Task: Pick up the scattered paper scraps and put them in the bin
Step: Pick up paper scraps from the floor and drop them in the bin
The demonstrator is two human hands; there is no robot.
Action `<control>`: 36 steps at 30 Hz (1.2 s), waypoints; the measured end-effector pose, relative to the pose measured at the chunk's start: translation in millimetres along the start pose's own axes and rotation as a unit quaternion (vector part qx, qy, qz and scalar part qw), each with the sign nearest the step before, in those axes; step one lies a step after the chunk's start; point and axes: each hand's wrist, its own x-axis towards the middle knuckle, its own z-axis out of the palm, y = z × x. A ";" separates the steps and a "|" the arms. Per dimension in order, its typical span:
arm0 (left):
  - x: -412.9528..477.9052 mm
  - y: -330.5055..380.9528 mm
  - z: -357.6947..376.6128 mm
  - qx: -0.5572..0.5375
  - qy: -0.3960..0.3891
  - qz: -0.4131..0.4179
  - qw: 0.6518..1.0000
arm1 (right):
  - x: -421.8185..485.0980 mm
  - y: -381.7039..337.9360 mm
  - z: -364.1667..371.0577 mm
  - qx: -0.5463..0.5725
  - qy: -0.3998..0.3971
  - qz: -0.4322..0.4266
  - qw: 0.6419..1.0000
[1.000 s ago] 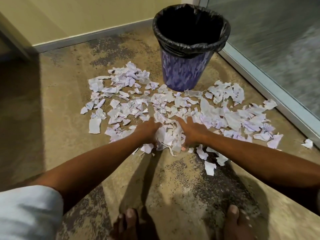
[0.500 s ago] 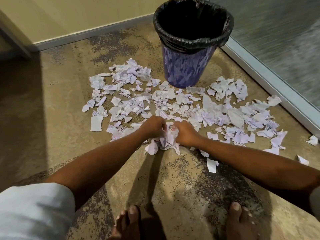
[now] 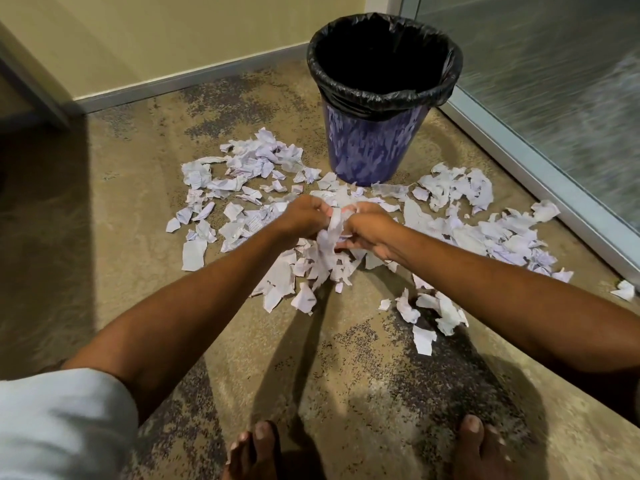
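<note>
White paper scraps [image 3: 242,174] lie scattered over the brown floor in front of a purple bin [image 3: 367,147] lined with a black bag. My left hand [image 3: 303,216] and my right hand [image 3: 367,230] are pressed together just above the floor, both closed on one bunch of paper scraps [image 3: 329,233] squeezed between them. Loose pieces hang and trail below the bunch. The bin stands upright beyond my hands, its mouth open and dark inside.
More scraps spread to the right [image 3: 502,233] toward a metal-framed glass panel [image 3: 554,181]. A cream wall with a grey skirting [image 3: 194,81] runs behind. My bare feet [image 3: 256,452] stand at the near edge.
My two hands swept a heap of scraps together on the floor, closed on it and have lifted it up and toward the bin.
</note>
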 end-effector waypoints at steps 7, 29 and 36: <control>4.7 71.8 -45.0 -0.007 0.060 0.079 0.995 | -21.8 -74.9 5.3 0.092 0.021 -0.098 0.991; 17.7 255.4 -70.7 -0.419 0.071 0.091 0.901 | -23.0 -247.3 -44.8 0.299 0.077 -0.191 0.932; 35.3 252.9 -59.6 -0.424 -0.001 0.087 0.901 | -1.7 -255.5 -60.5 0.256 0.101 -0.138 0.951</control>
